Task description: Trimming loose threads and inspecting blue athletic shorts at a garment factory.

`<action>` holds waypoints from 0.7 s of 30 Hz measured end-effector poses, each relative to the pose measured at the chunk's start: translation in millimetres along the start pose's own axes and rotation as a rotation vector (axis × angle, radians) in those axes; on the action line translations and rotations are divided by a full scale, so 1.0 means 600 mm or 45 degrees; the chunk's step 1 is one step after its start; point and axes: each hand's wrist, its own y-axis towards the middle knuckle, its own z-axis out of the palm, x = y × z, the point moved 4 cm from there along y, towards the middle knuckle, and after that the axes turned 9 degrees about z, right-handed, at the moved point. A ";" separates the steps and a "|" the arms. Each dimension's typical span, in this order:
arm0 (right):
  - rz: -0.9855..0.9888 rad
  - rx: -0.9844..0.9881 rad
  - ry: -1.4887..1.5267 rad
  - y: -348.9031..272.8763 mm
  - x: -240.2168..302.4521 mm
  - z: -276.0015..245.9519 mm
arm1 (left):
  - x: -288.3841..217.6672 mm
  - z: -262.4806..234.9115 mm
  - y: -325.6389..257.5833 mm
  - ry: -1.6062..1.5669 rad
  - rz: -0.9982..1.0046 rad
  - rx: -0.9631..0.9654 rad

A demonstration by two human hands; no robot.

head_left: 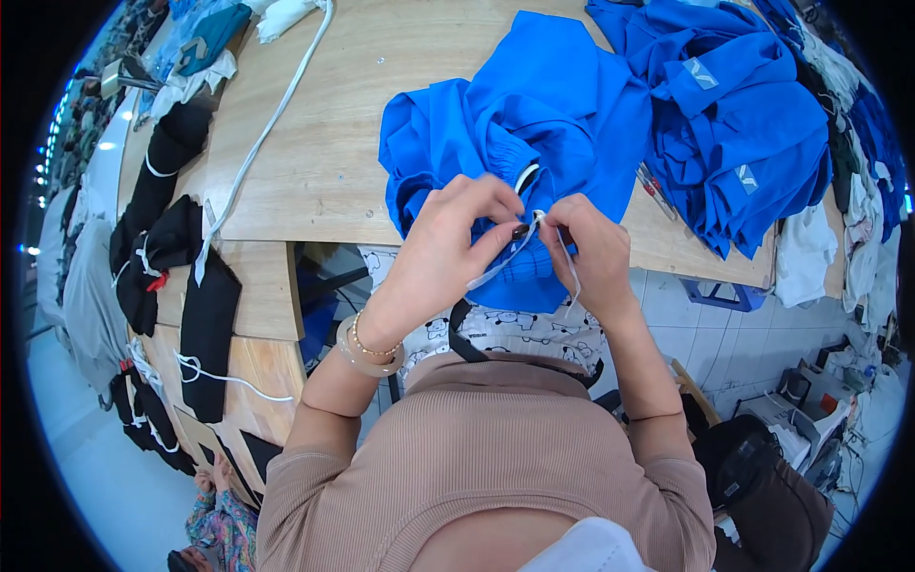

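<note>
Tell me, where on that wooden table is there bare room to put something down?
The widest bare wood lies between the white cord on the left and the blue garment that both hands work on. The right side is crowded with a pile of blue garments, and black pieces line the left edge.

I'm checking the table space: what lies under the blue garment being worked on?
The blue garment rests on the wooden table, its lower edge hanging over the front. Anything beneath its folds is covered.
</note>
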 end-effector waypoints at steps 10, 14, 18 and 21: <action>-0.019 -0.044 0.040 0.001 0.007 -0.008 | 0.014 -0.011 -0.005 -0.057 0.103 0.063; 0.157 0.059 0.026 -0.018 -0.006 -0.007 | 0.020 -0.009 -0.028 -0.083 0.089 0.067; 0.145 0.055 -0.001 -0.020 -0.008 0.001 | 0.015 -0.004 -0.028 -0.140 0.121 0.034; 0.166 0.066 0.011 -0.019 -0.004 -0.002 | 0.017 -0.006 -0.029 -0.405 0.217 0.008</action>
